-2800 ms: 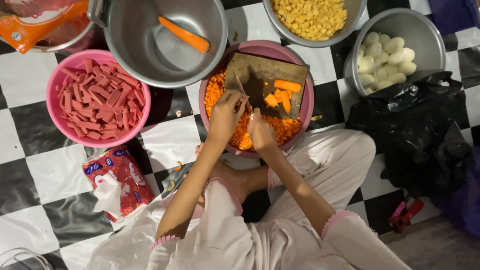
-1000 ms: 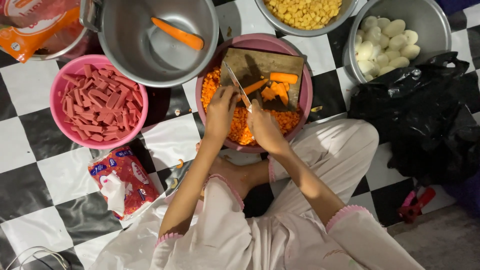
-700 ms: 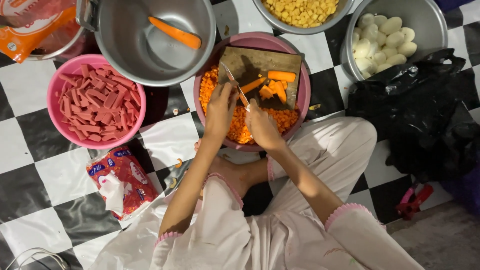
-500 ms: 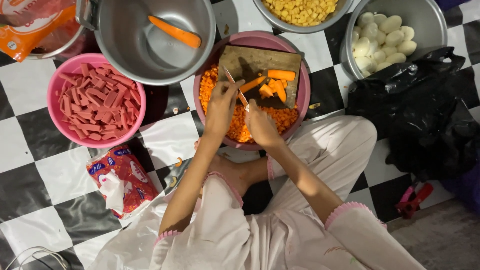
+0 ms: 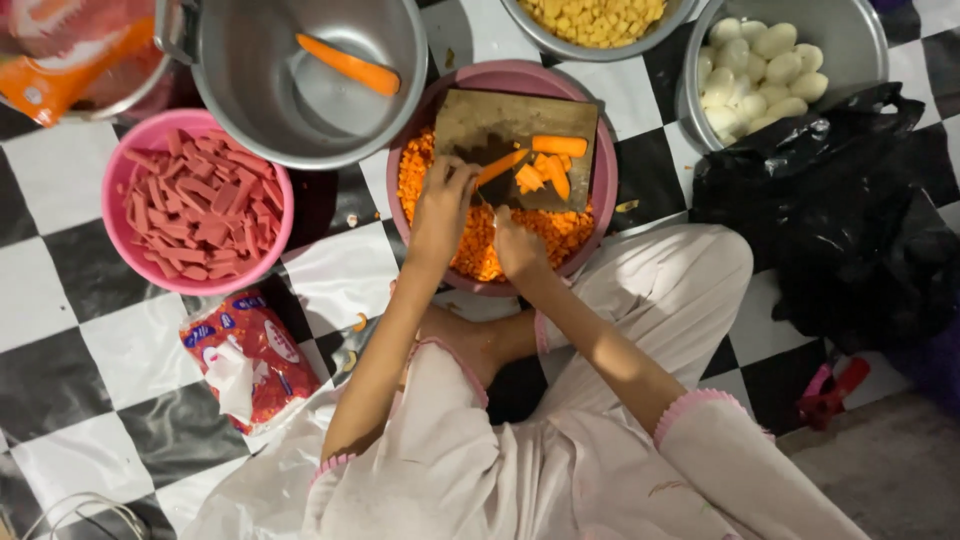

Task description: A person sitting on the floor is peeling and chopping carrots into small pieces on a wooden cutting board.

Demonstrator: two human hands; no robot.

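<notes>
head view: since the frame half a second back, little changed in hand placement; knife blade then plainly visible slanting across the board, now mostly hidden at the left hand [image 5: 443, 205]. cutting board [image 5: 515, 145] laid across the rim of the pink basin [image 5: 600, 190], above a heap of diced carrot [image 5: 480, 235]. carrot strip [image 5: 500, 166] lying on the board just beyond both hands, long axis slanted from lower left to upper right, its near end at the left fingertips; further carrot pieces [image 5: 548, 170] just to the right of it on the board. left hand nearer to the strip, fingers curled closed, touching or pinning its near end; grip on a knife handle not confirmable here. right hand [image 5: 517, 245] lower, over the diced heap at the board's near edge, fingers bent and closed; contents not discernible, so state of grasp cannot be told. around the work: steel pot [image 5: 310, 80] with one whole carrot [image 5: 348, 64] upper left, pink bowl of red sausage strips [image 5: 200, 205] to the left, bowl of peeled eggs [image 5: 765, 65] upper right, black bag [image 5: 830, 210] to the right.
</notes>
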